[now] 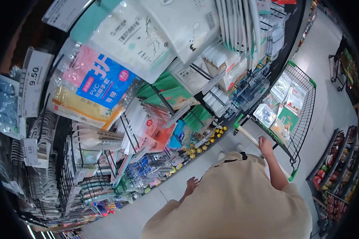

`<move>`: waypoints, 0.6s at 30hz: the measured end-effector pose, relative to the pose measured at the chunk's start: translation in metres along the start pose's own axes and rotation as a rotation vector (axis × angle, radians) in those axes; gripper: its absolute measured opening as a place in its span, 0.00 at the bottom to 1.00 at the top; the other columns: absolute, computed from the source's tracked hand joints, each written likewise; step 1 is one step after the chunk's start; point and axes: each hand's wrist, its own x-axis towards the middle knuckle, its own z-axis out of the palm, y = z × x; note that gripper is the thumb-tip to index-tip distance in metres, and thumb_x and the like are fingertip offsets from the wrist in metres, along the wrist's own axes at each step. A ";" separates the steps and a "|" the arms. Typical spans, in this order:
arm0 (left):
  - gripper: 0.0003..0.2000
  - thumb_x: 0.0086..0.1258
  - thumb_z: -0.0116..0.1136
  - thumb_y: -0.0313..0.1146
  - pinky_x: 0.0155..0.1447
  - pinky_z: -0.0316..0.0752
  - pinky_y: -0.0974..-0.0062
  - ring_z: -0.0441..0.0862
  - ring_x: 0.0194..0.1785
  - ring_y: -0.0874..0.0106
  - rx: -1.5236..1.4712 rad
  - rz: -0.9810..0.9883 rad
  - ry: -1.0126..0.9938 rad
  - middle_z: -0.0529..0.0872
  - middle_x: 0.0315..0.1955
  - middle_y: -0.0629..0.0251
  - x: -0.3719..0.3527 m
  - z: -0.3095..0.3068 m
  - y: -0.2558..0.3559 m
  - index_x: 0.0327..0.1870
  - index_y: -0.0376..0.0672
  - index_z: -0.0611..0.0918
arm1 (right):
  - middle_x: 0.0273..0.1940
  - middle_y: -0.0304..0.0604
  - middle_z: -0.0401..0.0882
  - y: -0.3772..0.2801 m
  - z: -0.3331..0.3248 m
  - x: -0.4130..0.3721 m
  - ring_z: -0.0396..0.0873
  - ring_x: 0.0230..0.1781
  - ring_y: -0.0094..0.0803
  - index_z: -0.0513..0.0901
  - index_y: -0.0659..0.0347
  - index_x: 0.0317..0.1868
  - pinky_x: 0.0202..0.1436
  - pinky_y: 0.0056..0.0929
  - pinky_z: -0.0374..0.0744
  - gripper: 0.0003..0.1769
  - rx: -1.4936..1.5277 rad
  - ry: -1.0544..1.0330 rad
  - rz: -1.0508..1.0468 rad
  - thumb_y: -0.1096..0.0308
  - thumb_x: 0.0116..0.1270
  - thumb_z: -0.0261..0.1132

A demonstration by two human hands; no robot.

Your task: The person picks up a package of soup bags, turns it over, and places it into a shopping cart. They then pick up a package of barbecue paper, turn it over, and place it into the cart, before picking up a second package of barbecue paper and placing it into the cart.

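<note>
My right hand (264, 146) is wrapped round the pale handle (249, 134) of a shopping cart, which has green end pieces. Inside the wire basket (308, 115) lie several packaged goods, among them a green packet (287, 118) and a clear-wrapped pack (265, 114) with two rounded shapes. On the other side of my body, my left hand (192, 184) hangs low over the floor, fingers loosely apart and holding nothing. It is nearest to the lower part of the shelf display, without touching it.
A tall rack on the left carries hanging packets, including a blue and pink PVC glove pack (103, 81) and white packs (133, 38). Price tags (35, 81) stick out from it. Another stocked shelf (335, 163) stands at right, and a second cart (336, 65) farther back.
</note>
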 end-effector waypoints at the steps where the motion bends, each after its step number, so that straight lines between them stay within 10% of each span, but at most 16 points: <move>1: 0.19 0.74 0.51 0.45 0.57 0.76 0.64 0.83 0.53 0.64 -0.006 -0.008 0.012 0.84 0.51 0.60 0.000 -0.003 -0.014 0.61 0.47 0.77 | 0.28 0.60 0.82 -0.002 -0.001 0.001 0.83 0.31 0.56 0.82 0.65 0.43 0.41 0.48 0.79 0.19 -0.005 0.009 -0.048 0.59 0.75 0.50; 4: 0.19 0.74 0.51 0.44 0.57 0.76 0.64 0.83 0.53 0.64 0.095 0.049 0.078 0.85 0.50 0.60 0.013 0.001 -0.052 0.60 0.45 0.78 | 0.30 0.60 0.82 -0.012 -0.006 0.004 0.82 0.34 0.57 0.82 0.65 0.43 0.41 0.49 0.78 0.19 0.045 -0.062 -0.009 0.59 0.75 0.49; 8: 0.18 0.74 0.51 0.43 0.58 0.76 0.63 0.83 0.53 0.63 0.862 0.597 0.323 0.87 0.47 0.59 0.061 0.034 -0.082 0.58 0.44 0.79 | 0.31 0.61 0.82 -0.017 -0.007 0.006 0.82 0.36 0.58 0.82 0.66 0.43 0.42 0.49 0.78 0.20 0.047 -0.054 -0.043 0.59 0.74 0.48; 10: 0.18 0.72 0.55 0.43 0.57 0.77 0.66 0.83 0.54 0.65 0.963 0.415 0.241 0.87 0.47 0.55 0.089 0.053 -0.072 0.54 0.40 0.81 | 0.31 0.61 0.81 -0.015 -0.005 0.010 0.81 0.36 0.58 0.82 0.66 0.43 0.42 0.49 0.77 0.20 0.045 -0.068 -0.066 0.59 0.74 0.48; 16: 0.19 0.70 0.58 0.41 0.55 0.78 0.65 0.83 0.55 0.64 0.092 0.151 0.053 0.86 0.48 0.54 0.092 0.063 -0.057 0.56 0.38 0.79 | 0.32 0.62 0.81 -0.006 0.003 0.020 0.80 0.37 0.59 0.82 0.67 0.42 0.44 0.49 0.76 0.21 0.063 -0.090 -0.117 0.59 0.74 0.47; 18: 0.19 0.71 0.57 0.40 0.54 0.79 0.65 0.84 0.54 0.64 0.286 0.369 0.094 0.85 0.49 0.54 0.034 0.055 -0.015 0.57 0.37 0.78 | 0.33 0.61 0.81 -0.002 0.003 0.019 0.80 0.38 0.59 0.82 0.67 0.42 0.45 0.49 0.76 0.21 0.043 -0.081 -0.135 0.58 0.74 0.47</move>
